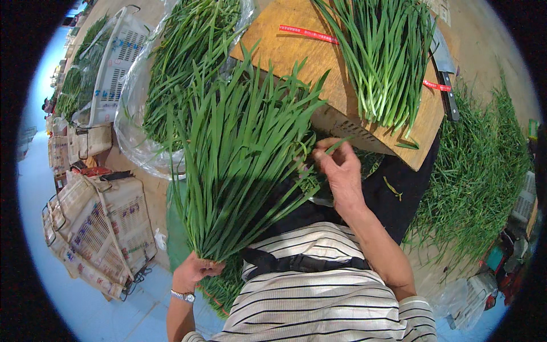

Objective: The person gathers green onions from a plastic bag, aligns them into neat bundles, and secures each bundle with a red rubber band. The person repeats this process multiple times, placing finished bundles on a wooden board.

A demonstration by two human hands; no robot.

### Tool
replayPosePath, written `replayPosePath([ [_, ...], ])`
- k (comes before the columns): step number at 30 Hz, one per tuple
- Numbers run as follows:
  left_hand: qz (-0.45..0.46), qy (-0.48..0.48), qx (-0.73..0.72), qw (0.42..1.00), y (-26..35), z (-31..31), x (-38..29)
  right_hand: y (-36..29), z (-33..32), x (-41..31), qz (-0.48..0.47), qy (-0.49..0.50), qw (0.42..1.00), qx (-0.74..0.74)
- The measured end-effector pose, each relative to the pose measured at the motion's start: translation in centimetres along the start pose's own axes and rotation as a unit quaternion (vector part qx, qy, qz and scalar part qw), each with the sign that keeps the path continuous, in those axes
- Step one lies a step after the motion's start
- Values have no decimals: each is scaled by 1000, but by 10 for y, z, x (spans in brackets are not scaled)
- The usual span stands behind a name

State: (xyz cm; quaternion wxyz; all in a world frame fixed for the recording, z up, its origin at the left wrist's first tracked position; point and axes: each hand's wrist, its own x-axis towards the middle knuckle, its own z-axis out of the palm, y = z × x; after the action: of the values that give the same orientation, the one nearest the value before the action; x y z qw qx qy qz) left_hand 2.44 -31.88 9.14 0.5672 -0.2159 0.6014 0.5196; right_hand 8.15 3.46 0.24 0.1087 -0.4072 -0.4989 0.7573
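A large fanned bunch of green garlic chives [239, 154] is gripped near its gathered end by my left hand [198, 270], which is low and left of my body. My right hand [339, 171] is at the bunch's right edge, thumb and forefinger pinched on a single green leaf [339, 144]. Beyond it, a wooden board [299, 51] carries another pile of chives [384, 72] with pale stem ends towards me. A red printed strip [308, 33] lies on the board, and a second red strip [436, 85] crosses the black handle of a knife [448, 96] at the board's right side.
Clear plastic [128, 128] surrounds more greens [183, 68] at the upper left. White plastic crates [117, 68] stand farther left, with stained crates [107, 231] below. A large heap of loose green leaves [470, 179] covers the floor at right. More greens [224, 290] lie beside my left hip.
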Motion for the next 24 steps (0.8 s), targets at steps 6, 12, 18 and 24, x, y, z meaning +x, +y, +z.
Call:
replayPosePath([
  [6, -5, -22, -17, 1000, -3, -7, 5, -24, -1, -6, -323, 39, 922, -211],
  [12, -6, -5, -39, 999, -5, -9, 8, -12, 8, 13, -339, -36, 888, -308],
  [18, -9, -66, -73, 995, -10, -16, 12, -15, -2, 3, -211, -96, 947, -222],
  [24, -19, -82, -82, 993, -6, -19, 12, -19, -2, 0, -358, -65, 895, -258],
])
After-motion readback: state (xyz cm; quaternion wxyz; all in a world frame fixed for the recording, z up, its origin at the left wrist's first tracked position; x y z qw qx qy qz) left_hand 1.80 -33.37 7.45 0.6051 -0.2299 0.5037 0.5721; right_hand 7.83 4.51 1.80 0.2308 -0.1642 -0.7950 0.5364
